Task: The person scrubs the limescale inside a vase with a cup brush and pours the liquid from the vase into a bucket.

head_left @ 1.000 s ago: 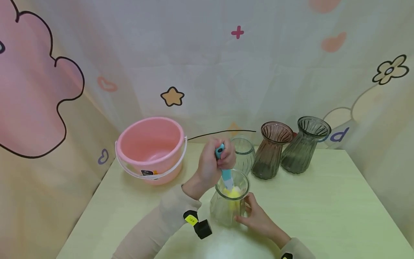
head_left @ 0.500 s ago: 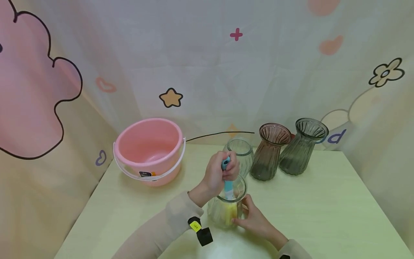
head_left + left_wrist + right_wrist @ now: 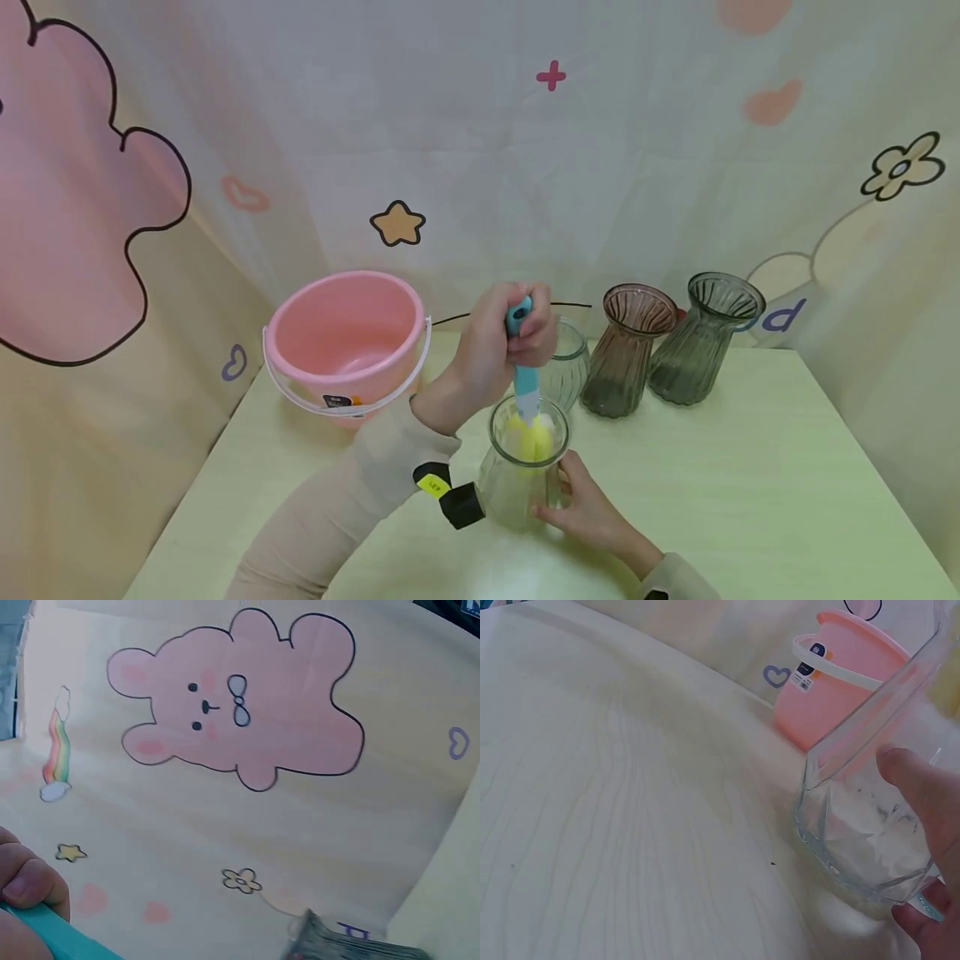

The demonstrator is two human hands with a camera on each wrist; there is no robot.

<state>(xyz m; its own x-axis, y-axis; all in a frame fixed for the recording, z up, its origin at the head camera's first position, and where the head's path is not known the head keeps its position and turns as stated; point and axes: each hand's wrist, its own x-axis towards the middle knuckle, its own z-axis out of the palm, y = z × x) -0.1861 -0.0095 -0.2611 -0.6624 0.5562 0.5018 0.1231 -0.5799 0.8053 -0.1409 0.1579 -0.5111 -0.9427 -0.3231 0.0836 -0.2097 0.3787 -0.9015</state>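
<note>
The left hand [image 3: 501, 350] has its fingers clamped on a blue brush [image 3: 521, 375], whose yellow sponge sits in the mouth of a clear vase [image 3: 522, 467]. The right hand [image 3: 588, 508] wraps its fingers around that vase, which stands on the surface [image 3: 750, 500] near a pink bucket [image 3: 347, 346].

Beige long sleeves [image 3: 341, 517], black wrist-mounted camera [image 3: 460, 505] (yellow label beside it) under the left cuff.

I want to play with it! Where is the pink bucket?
In the head view, the pink plastic bucket stands on the table's far left, against the cartoon backdrop, left of the glass vases.
</note>
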